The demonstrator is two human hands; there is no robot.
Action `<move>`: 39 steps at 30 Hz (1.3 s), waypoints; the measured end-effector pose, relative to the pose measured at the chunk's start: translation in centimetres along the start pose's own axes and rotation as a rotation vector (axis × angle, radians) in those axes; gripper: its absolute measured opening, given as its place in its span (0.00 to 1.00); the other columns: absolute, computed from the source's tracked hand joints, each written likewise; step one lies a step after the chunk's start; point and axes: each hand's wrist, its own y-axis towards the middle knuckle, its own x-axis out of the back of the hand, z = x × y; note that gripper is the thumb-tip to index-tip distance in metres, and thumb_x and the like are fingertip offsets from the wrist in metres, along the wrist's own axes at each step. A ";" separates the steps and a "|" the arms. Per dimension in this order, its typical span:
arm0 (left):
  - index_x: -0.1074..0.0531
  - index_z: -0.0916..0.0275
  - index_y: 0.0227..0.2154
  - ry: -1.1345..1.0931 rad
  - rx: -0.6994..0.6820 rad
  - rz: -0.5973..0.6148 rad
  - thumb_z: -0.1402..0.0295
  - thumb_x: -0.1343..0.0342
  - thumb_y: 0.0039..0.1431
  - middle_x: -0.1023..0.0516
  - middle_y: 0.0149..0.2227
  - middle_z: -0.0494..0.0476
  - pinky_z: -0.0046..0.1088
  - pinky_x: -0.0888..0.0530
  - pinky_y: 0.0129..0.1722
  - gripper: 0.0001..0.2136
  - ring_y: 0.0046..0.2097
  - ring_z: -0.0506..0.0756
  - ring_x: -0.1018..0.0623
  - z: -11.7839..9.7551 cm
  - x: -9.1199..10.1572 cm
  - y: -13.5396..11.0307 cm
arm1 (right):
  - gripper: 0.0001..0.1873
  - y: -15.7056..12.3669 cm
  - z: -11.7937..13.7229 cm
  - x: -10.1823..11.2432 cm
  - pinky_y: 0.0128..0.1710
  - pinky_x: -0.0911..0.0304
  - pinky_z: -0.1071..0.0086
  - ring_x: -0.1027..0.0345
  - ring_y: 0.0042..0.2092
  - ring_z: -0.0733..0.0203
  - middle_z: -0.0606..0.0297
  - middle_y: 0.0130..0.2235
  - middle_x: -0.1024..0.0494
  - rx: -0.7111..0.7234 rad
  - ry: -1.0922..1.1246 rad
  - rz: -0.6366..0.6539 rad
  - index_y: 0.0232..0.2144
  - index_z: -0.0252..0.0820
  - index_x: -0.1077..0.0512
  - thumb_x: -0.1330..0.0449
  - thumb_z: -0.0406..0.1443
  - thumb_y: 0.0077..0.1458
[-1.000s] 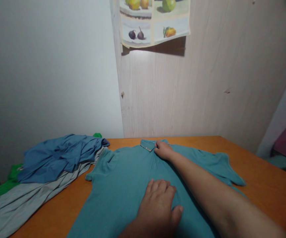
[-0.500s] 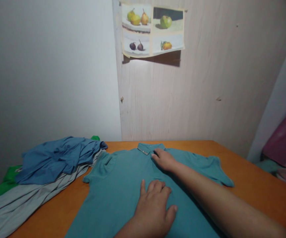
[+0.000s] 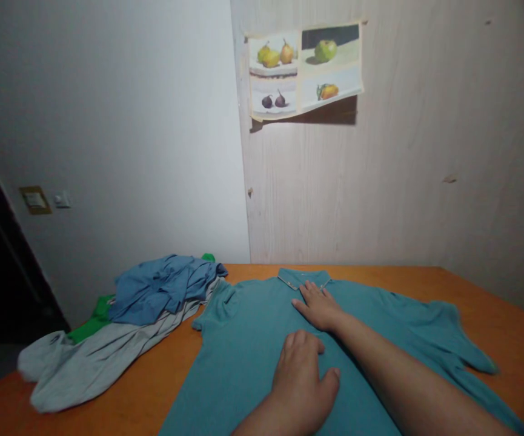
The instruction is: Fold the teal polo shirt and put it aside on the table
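Lying flat and open with nothing gripped, the left hand (image 3: 305,380) and right hand (image 3: 318,306) press the shirt (image 3: 243,339) onto the worktop (image 3: 152,393), the right just below the collar (image 3: 302,280), apparently to smooth the cloth.

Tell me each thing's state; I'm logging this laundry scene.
teal polo shirt: spread flat, front up.
left hand: open, flat on the shirt's middle.
right hand: open, flat on its upper chest.
blue garment: crumpled, topmost.
grey garment: rumpled, underneath.
green garment: mostly buried.
fruit poster: lower edge curling loose.
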 end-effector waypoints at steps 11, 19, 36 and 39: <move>0.36 0.67 0.62 0.160 0.275 0.149 0.50 0.46 0.55 0.39 0.67 0.70 0.47 0.46 0.68 0.35 0.69 0.70 0.44 0.9 2.3 1.5 | 0.45 -0.4 0.2 0.4 0.68 0.68 0.49 0.68 0.73 0.46 0.49 0.73 0.60 -0.006 -0.011 0.021 0.71 0.38 0.53 0.62 0.59 0.64; 0.37 0.66 0.64 0.495 0.240 0.027 0.51 0.61 0.67 0.35 0.67 0.65 0.37 0.41 0.66 0.30 0.67 0.61 0.36 7.9 7.4 4.8 | 0.45 -0.3 0.0 -0.1 0.69 0.68 0.48 0.67 0.73 0.45 0.49 0.73 0.59 0.004 -0.008 0.000 0.71 0.37 0.51 0.62 0.60 0.63; 0.35 0.61 0.59 0.834 0.338 -0.257 0.73 0.57 0.65 0.28 0.56 0.66 0.40 0.33 0.54 0.21 0.56 0.64 0.29 13.3 15.2 6.9 | 0.45 -0.8 0.4 0.4 0.69 0.69 0.48 0.68 0.73 0.46 0.48 0.73 0.58 0.007 0.005 -0.004 0.71 0.36 0.50 0.61 0.60 0.63; 0.34 0.56 0.59 0.855 0.256 -0.217 0.76 0.56 0.62 0.34 0.63 0.63 0.43 0.35 0.56 0.24 0.60 0.65 0.33 14.4 16.0 7.7 | 0.45 -0.8 0.5 0.5 0.69 0.69 0.48 0.68 0.73 0.46 0.49 0.73 0.59 0.002 0.009 -0.002 0.71 0.37 0.50 0.61 0.60 0.63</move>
